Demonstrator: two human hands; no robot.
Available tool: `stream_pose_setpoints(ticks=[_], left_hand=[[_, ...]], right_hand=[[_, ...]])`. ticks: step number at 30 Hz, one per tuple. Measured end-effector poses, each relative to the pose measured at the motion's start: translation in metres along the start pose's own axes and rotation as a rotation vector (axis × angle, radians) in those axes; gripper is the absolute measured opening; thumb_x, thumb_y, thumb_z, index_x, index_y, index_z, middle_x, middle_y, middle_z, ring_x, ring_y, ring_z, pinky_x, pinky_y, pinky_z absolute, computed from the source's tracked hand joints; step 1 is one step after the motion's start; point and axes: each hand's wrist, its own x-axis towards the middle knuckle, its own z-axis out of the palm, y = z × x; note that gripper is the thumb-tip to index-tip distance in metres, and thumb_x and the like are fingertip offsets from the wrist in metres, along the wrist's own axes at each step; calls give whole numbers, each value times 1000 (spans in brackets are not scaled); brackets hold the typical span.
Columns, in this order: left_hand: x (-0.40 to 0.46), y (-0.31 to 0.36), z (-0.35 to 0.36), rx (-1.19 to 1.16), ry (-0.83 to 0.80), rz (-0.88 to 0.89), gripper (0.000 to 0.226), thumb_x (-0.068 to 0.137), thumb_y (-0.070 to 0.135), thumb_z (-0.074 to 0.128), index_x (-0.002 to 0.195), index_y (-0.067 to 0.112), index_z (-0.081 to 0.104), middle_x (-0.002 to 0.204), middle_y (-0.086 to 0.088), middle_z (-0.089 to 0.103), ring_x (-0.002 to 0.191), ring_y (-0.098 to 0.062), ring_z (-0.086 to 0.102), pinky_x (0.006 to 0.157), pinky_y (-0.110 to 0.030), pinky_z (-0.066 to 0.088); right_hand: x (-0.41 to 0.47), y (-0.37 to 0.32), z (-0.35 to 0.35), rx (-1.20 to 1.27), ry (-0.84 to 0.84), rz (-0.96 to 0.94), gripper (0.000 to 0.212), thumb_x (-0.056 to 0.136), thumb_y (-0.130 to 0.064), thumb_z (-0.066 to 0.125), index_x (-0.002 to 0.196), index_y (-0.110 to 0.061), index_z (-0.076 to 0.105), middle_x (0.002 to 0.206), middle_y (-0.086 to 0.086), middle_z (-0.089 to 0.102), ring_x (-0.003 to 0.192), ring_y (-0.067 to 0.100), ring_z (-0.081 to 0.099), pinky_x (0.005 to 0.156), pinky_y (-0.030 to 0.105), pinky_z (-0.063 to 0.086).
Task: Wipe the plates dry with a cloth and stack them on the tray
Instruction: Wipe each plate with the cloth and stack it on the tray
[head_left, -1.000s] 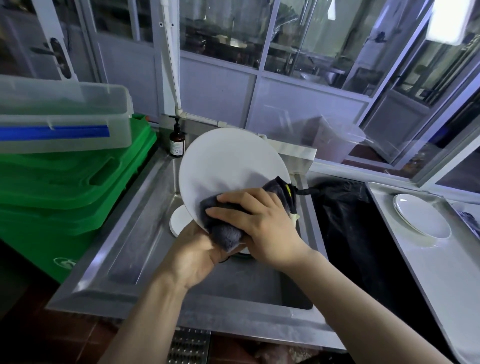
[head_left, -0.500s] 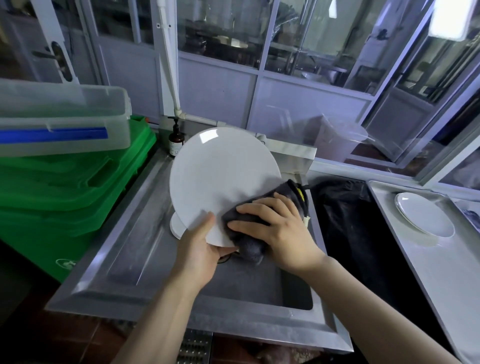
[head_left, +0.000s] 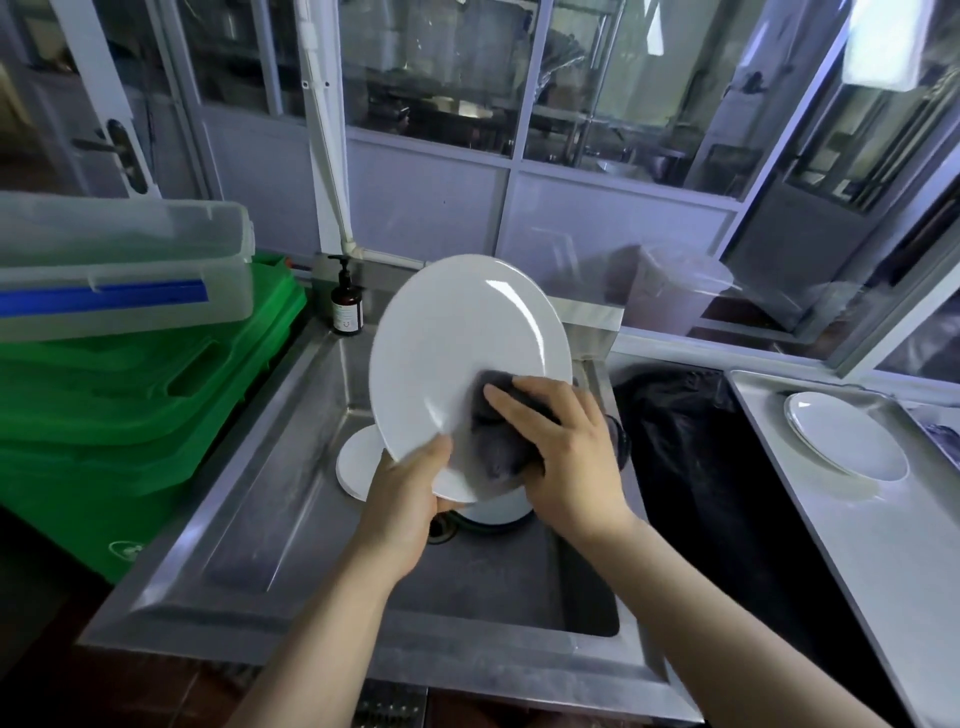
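My left hand (head_left: 410, 493) grips the lower rim of a large white plate (head_left: 457, 343), held tilted up over the steel sink (head_left: 260, 519). My right hand (head_left: 566, 452) presses a dark grey cloth (head_left: 493, 441) flat against the plate's lower right face. More white plates (head_left: 356, 462) lie in the sink basin beneath, partly hidden by the held plate and my hands. On the right, a steel tray (head_left: 883, 545) carries one white plate (head_left: 847, 436) lying flat.
Green crates (head_left: 130, 415) with a clear plastic box (head_left: 119, 265) on top stand left of the sink. A brown pump bottle (head_left: 346, 304) sits at the sink's back corner. A black bag-lined bin (head_left: 691, 457) fills the gap between sink and tray.
The plate has been turned, its concave front now facing me. My right hand with the cloth has moved onto this face, and my left hand has shifted its hold along the lower rim.
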Motion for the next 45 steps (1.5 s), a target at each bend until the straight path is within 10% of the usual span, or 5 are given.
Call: stream_pose_setpoints(ticks=[14,24,31,40,45], left_hand=[[-26,-1,44,507,-178,71,29,78,30,49,91,43,71,96,13,73,87,1,66,84,-28,52],[-8,-21,96,1473,-391,687,9,84,24,43,92,26,41,49,8,34,38,-8,33,38,-21,15],[19,-20,105,1900,-381,705,54,85,6,53,130,27,33,135,3,53,106,-30,61,63,-36,48],[21,-35,104,-98,-60,-374,50,94,53,43,126,19,60,118,-9,68,99,-27,67,81,-40,57],[27,-39,110,-185,-107,-307,45,76,40,63,118,22,66,112,-1,73,102,-19,69,76,-34,61]], right_hand=[[-3,66,-40,268,236,479,61,78,11,55,127,-24,63,111,-9,57,104,12,56,94,14,41],[-21,72,-107,1659,201,1001,54,84,-64,50,88,-14,71,79,15,65,75,34,66,76,36,56],[-47,89,-130,1625,176,1233,29,92,-18,56,110,2,63,88,19,73,70,30,72,51,34,57],[-54,109,-124,1726,180,1040,55,75,-19,68,126,-4,58,117,21,67,103,36,67,70,42,59],[-50,120,-113,1711,111,1011,56,79,-15,69,132,-7,55,125,25,61,109,41,63,75,45,57]])
